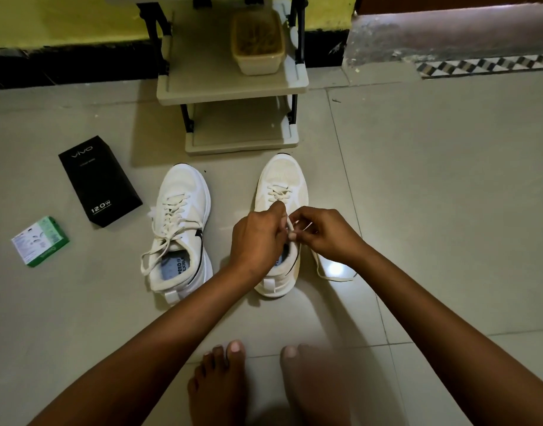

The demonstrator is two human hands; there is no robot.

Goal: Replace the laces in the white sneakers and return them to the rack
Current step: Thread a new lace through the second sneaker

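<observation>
Both hands at the right sneaker (pixel 281 192), parked toes-first just in front of the rack (pixel 233 84), prob so it can slide straight onto a shelf once laced. Left hand (pixel 257 238) clamped on the lace (pixel 290 229) above the tongue, fingers curled tight. Right hand (pixel 322 235) pinching the same lace from the other side, fingertips nearly touching the left's. Looks like threading or tightening the upper eyelets; exact eyelet hidden behind knuckles. Lower rows already crossed toward the toe. 1 loose lace end (pixel 334 276) trailing on the floor (pixel 448 179) to the right of the heel, so lacing here judged unfinished.

Left sneaker (pixel 179 229) beside it, farther from the rack, fully crossed w/ ends hanging untied over the collar. Neither shoe back on the rack yet.

Materials: sneakers of white mesh-like upper, thick smooth sole, black swoosh on the side, printed insole. Laces flat, off-white, limp. Rack of cream plastic shelves on black posts, w/ a translucent tub (pixel 257 41) on a shelf. Floor of glossy pale tile, glare spot by the right heel.

Left of the rack, on the floor: matte black box (pixel 99 179) marked 120W, and a small green-white carton (pixel 39 241). Bare feet at the near edge.
</observation>
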